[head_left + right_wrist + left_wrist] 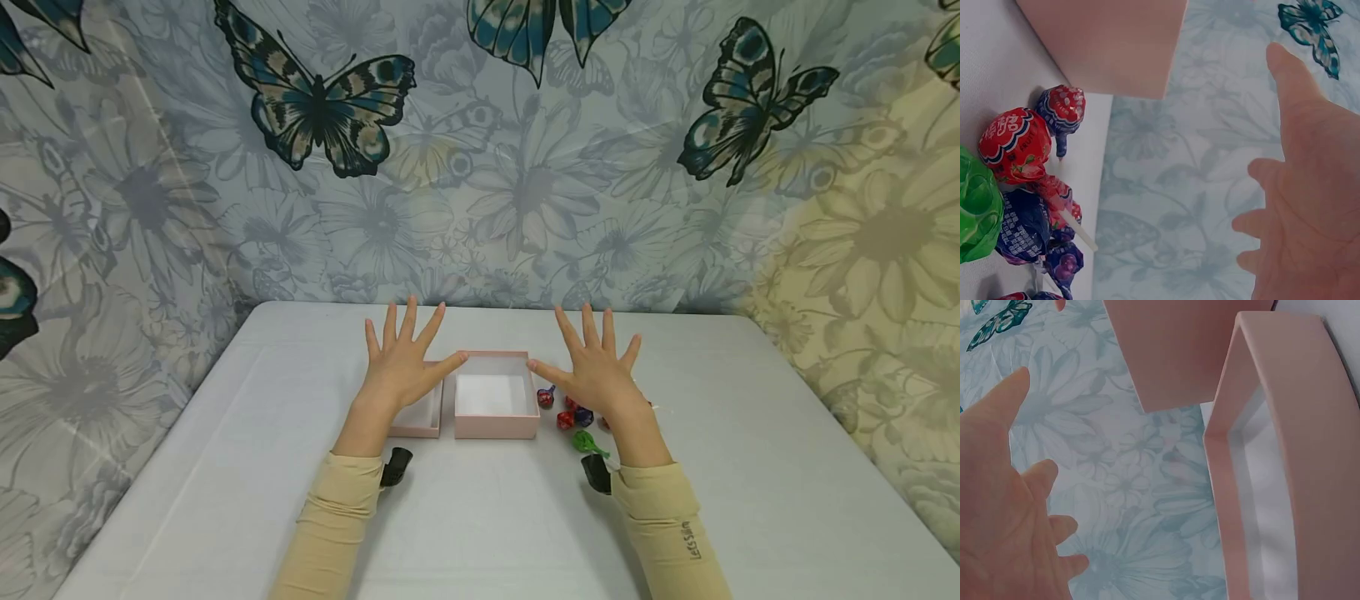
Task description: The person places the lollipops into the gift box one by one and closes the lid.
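Here we have the left hand (401,371) and the right hand (597,375), both spread wide, fingers straight, neither gripping a thing! Between them we see the open pink box (496,427), white inside. Just left sits the shallow pink tray (415,432), partly hidden; just right, wrapped lollipops (1015,145) cluster, a green lollipop (583,442) nearest us. Beneath, we've the white table (480,517); beyond, the butterfly-and-flower backdrop (532,187).
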`<state>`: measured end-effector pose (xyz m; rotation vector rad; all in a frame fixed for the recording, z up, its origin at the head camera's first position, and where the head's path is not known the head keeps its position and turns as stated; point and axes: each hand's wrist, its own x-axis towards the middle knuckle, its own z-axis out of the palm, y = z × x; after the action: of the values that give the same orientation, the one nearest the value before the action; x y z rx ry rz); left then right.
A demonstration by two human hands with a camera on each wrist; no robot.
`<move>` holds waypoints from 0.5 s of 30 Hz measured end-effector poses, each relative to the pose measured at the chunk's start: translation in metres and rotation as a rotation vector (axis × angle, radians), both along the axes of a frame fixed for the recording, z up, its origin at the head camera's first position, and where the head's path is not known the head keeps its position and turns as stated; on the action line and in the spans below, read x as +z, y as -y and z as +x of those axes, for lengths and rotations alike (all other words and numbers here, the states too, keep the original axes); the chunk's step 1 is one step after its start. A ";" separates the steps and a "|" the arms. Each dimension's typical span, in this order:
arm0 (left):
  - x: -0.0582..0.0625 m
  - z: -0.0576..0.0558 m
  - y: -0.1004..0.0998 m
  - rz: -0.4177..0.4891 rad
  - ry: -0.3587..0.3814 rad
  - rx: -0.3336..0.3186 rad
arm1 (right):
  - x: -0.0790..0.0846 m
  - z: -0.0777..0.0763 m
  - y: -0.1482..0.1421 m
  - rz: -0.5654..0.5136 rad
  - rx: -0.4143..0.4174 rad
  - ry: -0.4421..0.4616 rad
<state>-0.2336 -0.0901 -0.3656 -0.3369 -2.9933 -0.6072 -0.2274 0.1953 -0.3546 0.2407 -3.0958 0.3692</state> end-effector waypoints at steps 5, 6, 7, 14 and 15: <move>0.001 0.000 0.001 0.070 0.010 -0.023 | 0.000 0.000 0.000 -0.030 0.008 -0.009; 0.001 0.000 0.001 0.089 0.016 -0.027 | 0.000 -0.001 0.000 -0.040 0.012 -0.009; 0.001 0.000 0.002 0.105 0.022 -0.032 | 0.000 -0.001 0.000 -0.045 0.015 -0.007; 0.002 -0.001 0.004 0.192 0.036 -0.039 | -0.001 -0.002 -0.001 -0.094 0.040 -0.016; 0.002 -0.001 0.004 0.214 0.038 -0.041 | -0.001 -0.002 -0.001 -0.104 0.044 -0.023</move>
<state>-0.2349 -0.0937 -0.3635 -0.3756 -2.9253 -0.9381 -0.2297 0.1964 -0.3559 0.3092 -3.0419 0.5224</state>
